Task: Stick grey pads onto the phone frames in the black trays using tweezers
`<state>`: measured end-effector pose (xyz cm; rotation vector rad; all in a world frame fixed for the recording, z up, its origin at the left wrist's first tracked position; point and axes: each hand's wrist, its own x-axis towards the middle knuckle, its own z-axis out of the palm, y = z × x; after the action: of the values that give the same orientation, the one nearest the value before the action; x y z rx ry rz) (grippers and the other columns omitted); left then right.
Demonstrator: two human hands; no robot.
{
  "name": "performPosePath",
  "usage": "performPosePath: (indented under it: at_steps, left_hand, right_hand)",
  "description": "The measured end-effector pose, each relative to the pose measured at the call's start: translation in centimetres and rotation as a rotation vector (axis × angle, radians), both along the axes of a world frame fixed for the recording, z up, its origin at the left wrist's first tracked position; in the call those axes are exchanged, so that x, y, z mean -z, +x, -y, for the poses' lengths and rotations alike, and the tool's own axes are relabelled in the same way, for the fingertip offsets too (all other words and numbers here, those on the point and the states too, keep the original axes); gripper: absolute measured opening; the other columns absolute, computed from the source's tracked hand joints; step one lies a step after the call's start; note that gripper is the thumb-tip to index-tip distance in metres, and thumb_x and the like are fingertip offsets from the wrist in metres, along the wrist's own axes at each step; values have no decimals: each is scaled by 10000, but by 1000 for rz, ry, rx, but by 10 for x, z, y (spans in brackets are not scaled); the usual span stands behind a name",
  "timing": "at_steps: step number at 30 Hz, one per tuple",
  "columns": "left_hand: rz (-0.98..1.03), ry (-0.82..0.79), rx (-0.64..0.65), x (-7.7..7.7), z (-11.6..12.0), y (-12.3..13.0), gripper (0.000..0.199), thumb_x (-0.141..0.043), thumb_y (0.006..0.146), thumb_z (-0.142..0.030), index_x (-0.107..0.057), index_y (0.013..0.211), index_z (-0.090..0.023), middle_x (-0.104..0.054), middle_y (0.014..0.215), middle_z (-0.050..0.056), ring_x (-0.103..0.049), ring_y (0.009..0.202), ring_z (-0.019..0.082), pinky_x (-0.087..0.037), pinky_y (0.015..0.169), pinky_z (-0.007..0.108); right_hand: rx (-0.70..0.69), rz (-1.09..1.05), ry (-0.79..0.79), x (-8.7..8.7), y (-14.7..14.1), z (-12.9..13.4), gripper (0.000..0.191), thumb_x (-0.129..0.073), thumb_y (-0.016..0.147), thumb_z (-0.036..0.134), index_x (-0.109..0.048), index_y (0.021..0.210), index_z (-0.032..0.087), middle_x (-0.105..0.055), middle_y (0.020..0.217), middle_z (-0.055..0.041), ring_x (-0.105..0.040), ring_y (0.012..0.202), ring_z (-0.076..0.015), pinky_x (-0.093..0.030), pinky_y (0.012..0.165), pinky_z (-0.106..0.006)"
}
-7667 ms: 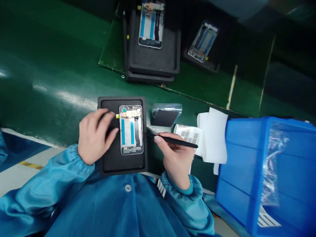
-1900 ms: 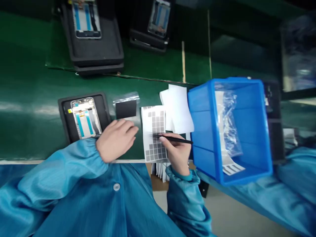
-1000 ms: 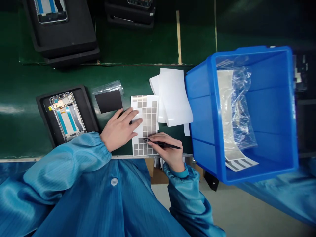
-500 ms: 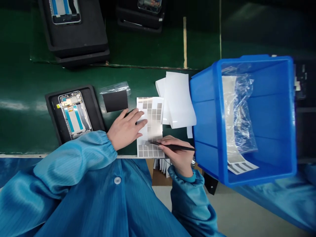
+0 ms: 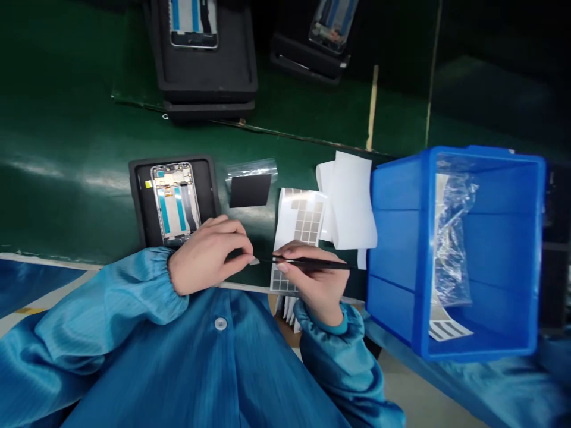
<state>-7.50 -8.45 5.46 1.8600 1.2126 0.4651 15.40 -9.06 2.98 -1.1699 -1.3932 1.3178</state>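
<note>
My left hand (image 5: 209, 254) is closed, thumb and forefinger pinching a small grey sticker (image 5: 254, 261). In my right hand (image 5: 320, 288) are black tweezers (image 5: 319, 264), their tips pointing left towards that sticker; whether they touch it I cannot tell. Under and behind the right hand lies a white sheet of grey square stickers (image 5: 307, 219), partly hidden by the fingers. An opened phone (image 5: 172, 205) with blue strips rests in a black tray (image 5: 206, 184) just beyond my left hand. Past the hands lies a black square sheet (image 5: 250, 191) with a clear plastic bag.
A blue bin (image 5: 397, 238) holding clear plastic and strips stands at the right, with white paper sheets (image 5: 352, 202) beside it. Stacked black trays (image 5: 209, 80) with a phone sit at the back, and more trays (image 5: 303, 62) farther right. Another person's blue sleeve (image 5: 499, 380) shows at lower right.
My left hand has left the sticker sheet, moved left and now pinches a small sticker. The tweezers have come up off the sheet. The whole view has shifted, moving the scene rightward.
</note>
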Motion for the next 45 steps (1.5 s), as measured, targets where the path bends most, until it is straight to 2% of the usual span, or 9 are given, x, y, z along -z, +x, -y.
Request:
performPosePath:
  at_steps: [6,10,14,18,21,25,30,37,45]
  left_hand:
    - [13,-2,-71,3,9,-46,130,-610,944,-239,-710,872,-197,-669,903,19,-601,884,176,-492,845,339]
    - [10,16,-62,6,13,-65,121,-622,937,-236,-711,864,-200,-671,896,16,-609,899,178,-493,840,327]
    - [-54,46,-97,10,15,-82,127,-624,943,-275,-721,901,-205,-679,922,20,-602,917,192,-487,868,352]
    - [-142,120,-285,15,20,-106,178,-611,951,-314,-717,1042,-204,-690,1013,39,-613,956,209,-489,877,372]
    - [-310,249,-470,25,27,-119,188,-589,956,-307,-715,1043,-198,-685,1000,56,-601,932,231,-481,843,395]
    - [-430,388,-554,40,36,-118,188,-584,949,-292,-711,1039,-188,-672,1012,84,-570,921,246,-467,792,400]
    - [-467,441,-580,53,38,-109,234,-600,930,-271,-688,1122,-169,-662,1068,115,-550,946,259,-456,764,401]
    - [-461,455,-590,59,38,-109,252,-603,922,-270,-679,1135,-160,-660,1073,125,-546,952,263,-455,764,401]
    - [-473,448,-586,59,38,-108,247,-589,930,-288,-674,1135,-179,-664,1072,125,-561,949,259,-454,785,407]
  right_hand:
    - [-93,20,-111,1,-44,-6,138,-844,747,188,-776,835,269,-797,821,-22,-763,772,-225,-653,725,-369]
    - [-162,41,-96,0,-66,-11,144,-839,746,156,-775,808,269,-795,789,-12,-754,740,-211,-646,711,-352]
    - [-160,113,-102,2,-78,-12,106,-853,738,195,-774,780,253,-793,787,-23,-752,714,-210,-641,675,-336]
    - [-45,208,-119,12,-91,-13,98,-860,741,251,-775,791,244,-792,784,-28,-760,716,-210,-642,677,-329]
    - [74,266,-129,16,-112,-19,120,-867,732,288,-776,790,236,-788,767,-27,-744,663,-192,-620,585,-296]
    - [118,276,-130,16,-150,-33,150,-856,734,321,-773,798,215,-789,768,-36,-739,647,-196,-630,574,-309]
    - [96,240,-106,21,-179,-49,111,-826,763,293,-765,806,211,-792,792,-27,-754,684,-201,-652,627,-323]
    - [60,262,-94,24,-183,-56,82,-819,770,265,-772,809,211,-792,797,-12,-752,692,-188,-650,632,-303]
    - [47,310,-92,24,-182,-57,105,-813,781,301,-767,813,213,-792,798,-12,-751,687,-188,-646,628,-302]
